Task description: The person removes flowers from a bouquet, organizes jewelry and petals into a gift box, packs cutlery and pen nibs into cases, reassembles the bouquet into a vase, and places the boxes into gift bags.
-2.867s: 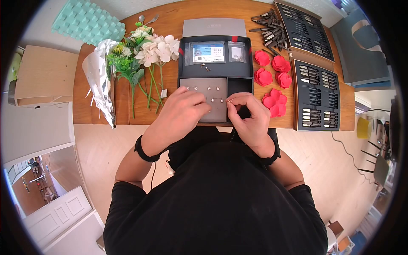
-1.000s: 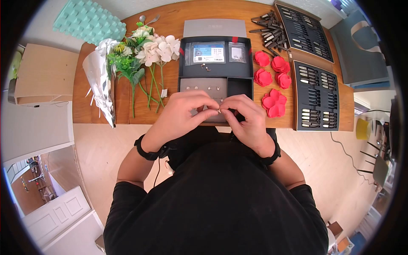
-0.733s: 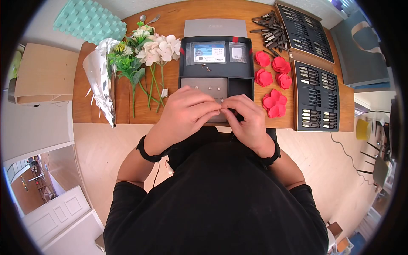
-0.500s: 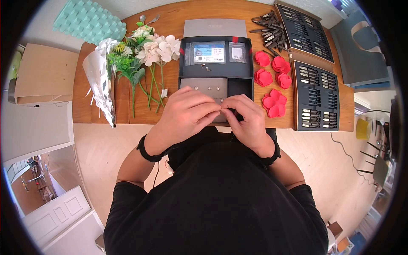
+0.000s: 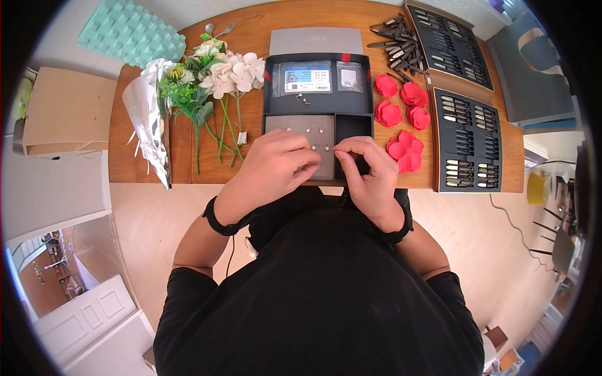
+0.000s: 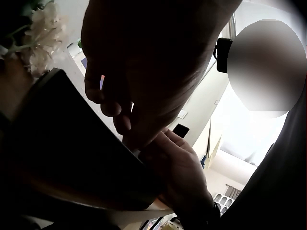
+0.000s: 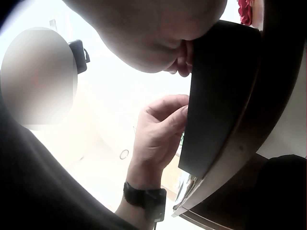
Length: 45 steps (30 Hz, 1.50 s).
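Note:
Over the grey insert [image 5: 325, 168] of a black box [image 5: 369, 103], the left hand [image 5: 266, 169] bends its fingers in with thumb and forefinger close together; whether they hold anything cannot be told. The right hand [image 5: 371, 182], by the small black compartment, pinches a tiny earring, mostly hidden at its fingertips. Small earrings [image 5: 321, 131] lie in rows on the insert, partly covered by the left hand. Two loose pieces [image 5: 303, 99] rest in the upper section below a labelled bag [image 5: 307, 77]. In the right wrist view, the box wall [image 7: 218, 91] hides the left fingertips.
Cut flowers [image 5: 229, 75] and foil wrap [image 5: 147, 119] lie left of the box. To its right are red flower heads [image 5: 406, 150], a pile of dark pens [image 5: 400, 47] and two trays of pens [image 5: 467, 141]. A grey lid [image 5: 316, 41] stands behind.
The hands have come apart after meeting over the insert's lower right. My left hand has drawn back left and my right hand right, uncovering earrings between them.

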Available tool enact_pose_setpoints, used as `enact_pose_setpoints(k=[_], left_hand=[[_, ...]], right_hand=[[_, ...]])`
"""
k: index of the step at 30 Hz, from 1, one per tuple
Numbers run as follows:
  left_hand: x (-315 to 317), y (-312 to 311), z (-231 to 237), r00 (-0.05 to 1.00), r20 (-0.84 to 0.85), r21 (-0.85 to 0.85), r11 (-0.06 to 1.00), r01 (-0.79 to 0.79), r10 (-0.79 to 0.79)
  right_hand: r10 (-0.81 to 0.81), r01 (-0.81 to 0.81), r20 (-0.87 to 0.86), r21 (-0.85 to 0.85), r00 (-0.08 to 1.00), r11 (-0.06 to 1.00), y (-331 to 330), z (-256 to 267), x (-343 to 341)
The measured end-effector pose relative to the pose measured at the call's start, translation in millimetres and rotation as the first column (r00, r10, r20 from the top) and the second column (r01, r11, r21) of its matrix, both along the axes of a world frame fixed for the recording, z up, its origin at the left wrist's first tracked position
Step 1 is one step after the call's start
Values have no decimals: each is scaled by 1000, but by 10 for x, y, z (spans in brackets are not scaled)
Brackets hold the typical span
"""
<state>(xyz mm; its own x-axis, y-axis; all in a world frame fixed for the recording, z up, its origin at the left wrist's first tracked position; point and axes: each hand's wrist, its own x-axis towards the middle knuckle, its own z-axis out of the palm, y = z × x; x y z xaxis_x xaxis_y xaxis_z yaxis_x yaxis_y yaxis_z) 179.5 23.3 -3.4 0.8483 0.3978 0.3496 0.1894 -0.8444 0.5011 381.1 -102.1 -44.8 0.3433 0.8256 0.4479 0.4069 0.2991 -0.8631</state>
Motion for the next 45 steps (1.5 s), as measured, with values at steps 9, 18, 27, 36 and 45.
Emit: enact_pose_setpoints(k=[9,18,27,36,45], left_hand=[[66,-6,-7,997,-71,57,998,-3,7],[94,-23,2,993,-115,56,998,22,-15],[75,-50,-18,999,-51,100,995,2,3],[71,-39,-34,997,-79,97,995,17,-9],[90,-112,-74,992,-128,267,963,30,5]], right_hand=[[-6,6,36,6,999,1000,6,4,8],[-3,3,49,11,999,1000,11,17,1],[-2,1,65,14,998,1000,13,14,0],[0,-2,71,21,997,1000,15,14,-3],[11,-12,79,16,997,1000,14,3,-1]])
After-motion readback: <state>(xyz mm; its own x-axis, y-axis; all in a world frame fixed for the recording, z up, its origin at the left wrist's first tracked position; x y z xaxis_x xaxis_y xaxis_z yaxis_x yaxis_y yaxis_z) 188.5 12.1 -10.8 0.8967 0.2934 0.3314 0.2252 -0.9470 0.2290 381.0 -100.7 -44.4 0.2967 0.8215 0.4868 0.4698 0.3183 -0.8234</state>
